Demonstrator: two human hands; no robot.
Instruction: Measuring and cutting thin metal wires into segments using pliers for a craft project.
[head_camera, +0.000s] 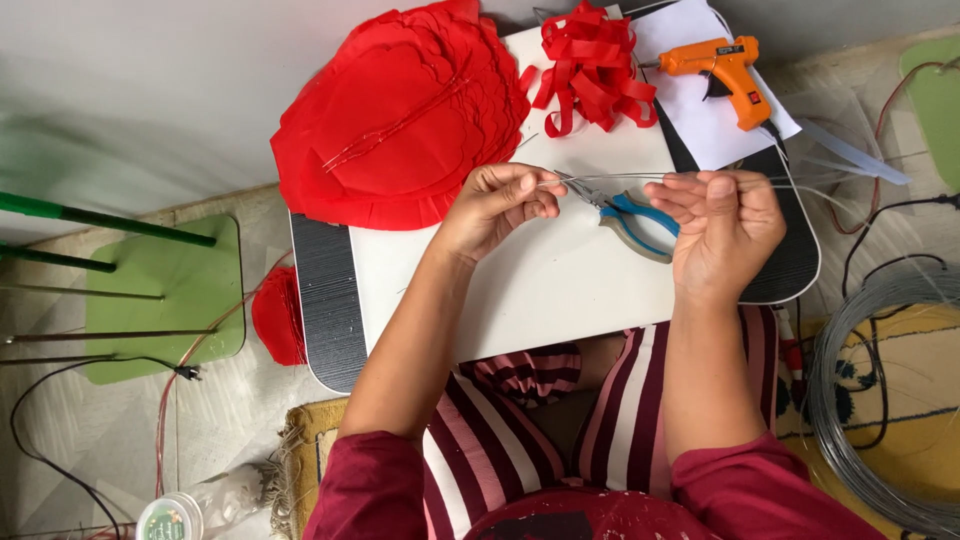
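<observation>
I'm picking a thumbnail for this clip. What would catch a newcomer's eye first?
The big red fabric pile at the top left of the white board, with red ribbon and an orange glue gun to its right. Below them, mid-frame, the left hand and right hand hold thin wire between them above blue pliers.

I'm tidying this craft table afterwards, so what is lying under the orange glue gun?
The orange glue gun rests on a white paper sheet, which overlaps the white board and the dark tabletop's edge. Whatever lies beneath the paper is covered.
</observation>
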